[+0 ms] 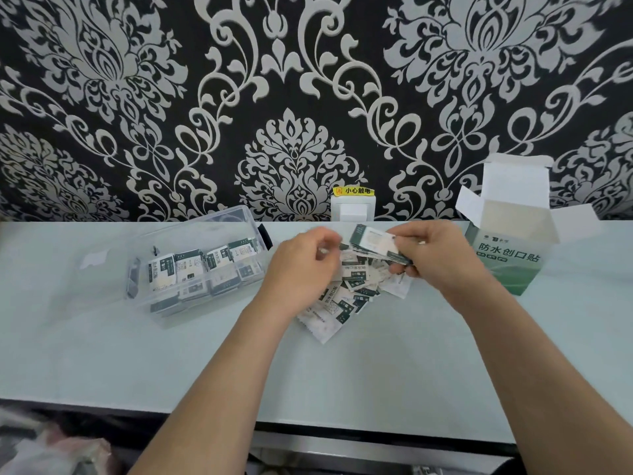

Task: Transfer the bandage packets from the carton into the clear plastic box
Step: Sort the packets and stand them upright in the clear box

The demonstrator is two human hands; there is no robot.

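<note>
Bandage packets, white and green, lie heaped at frame centre; right hand pinches a stack of them, left hand curls beside, grip unclear. Others sit in the clear plastic box, centre left.

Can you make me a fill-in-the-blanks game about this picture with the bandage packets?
1. The carton stands on the person's right with its top flaps ____.
2. The clear plastic box sits on the person's ____ side, already partly filled.
3. The right hand grips a small stack of bandage ____.
4. The sticker above the wall socket is coloured ____.

Missing words: open; left; packets; yellow.
</note>
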